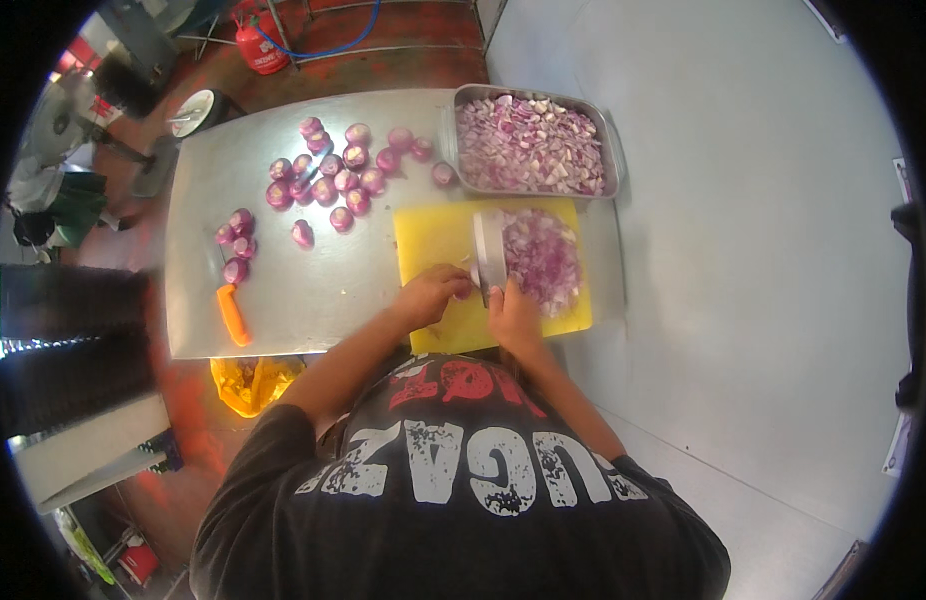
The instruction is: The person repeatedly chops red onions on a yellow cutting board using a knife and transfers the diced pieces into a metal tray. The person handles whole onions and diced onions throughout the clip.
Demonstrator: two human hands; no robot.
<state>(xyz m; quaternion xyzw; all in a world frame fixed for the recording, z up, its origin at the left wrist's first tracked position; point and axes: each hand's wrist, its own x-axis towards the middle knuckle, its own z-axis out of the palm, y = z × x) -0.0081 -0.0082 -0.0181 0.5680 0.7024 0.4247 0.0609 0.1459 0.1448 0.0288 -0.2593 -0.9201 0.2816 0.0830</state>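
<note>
My right hand (pixel 515 316) grips a broad-bladed knife (pixel 491 244), its handle mostly hidden in the fist. The blade points away from me over a yellow cutting board (pixel 435 232). Just left of the blade, the fingers of my left hand (pixel 431 295) hold a piece of red onion (pixel 461 289), which they partly cover. Chopped red onion (pixel 545 259) lies heaped on the board's right half, against the blade's right side.
Several peeled red onions (pixel 346 181) are spread over the steel table (pixel 283 319). A rectangular metal pan (pixel 613 184) of chopped onion (pixel 530 146) stands behind the board. An orange-handled tool (pixel 233 315) lies front left, above a yellow plastic bag (pixel 245 390). A wall (pixel 718 225) borders the right side.
</note>
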